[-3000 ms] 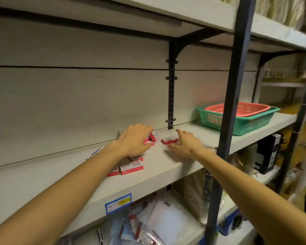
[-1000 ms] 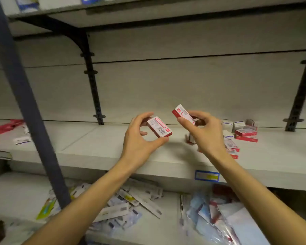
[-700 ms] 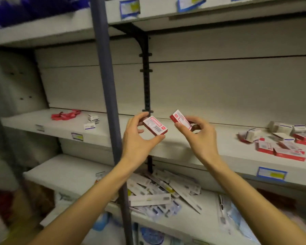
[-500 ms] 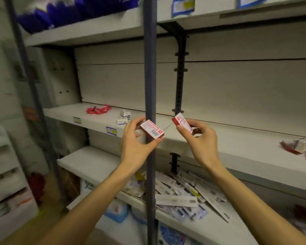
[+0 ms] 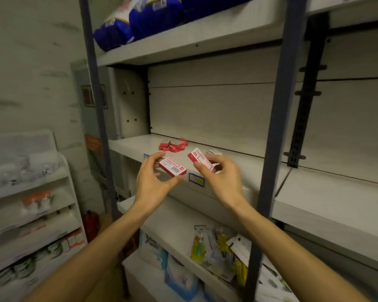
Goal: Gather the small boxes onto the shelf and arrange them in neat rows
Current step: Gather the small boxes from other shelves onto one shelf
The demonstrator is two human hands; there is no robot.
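1. While both hands hover in front of the shelf [image 5: 238,168], each carries one small box: the left hand [image 5: 154,182] pinches a red and white box [image 5: 172,169] between thumb and fingertips, and the right hand [image 5: 220,175] pinches a second box [image 5: 200,159] the same way, tilted up on edge.
2. Judging from this one head view, the step in hand is carrying, with neither box set down yet.
3. A loose heap of red boxes [image 5: 174,146] lies on the shelf at about 12 o'clock from the left hand, near the back wall; a white box [image 5: 213,152] sits just behind the right hand.
4. The next move likely calls for reaching forward and setting both boxes down beside that heap, edges squared.
5. Room: a dark upright post [image 5: 277,127] stands at 3 o'clock of the right hand, another post [image 5: 96,105] at 9 o'clock of the left; the shelf's front lip lies just below the hands, and bare shelf stretches between heap and right post.
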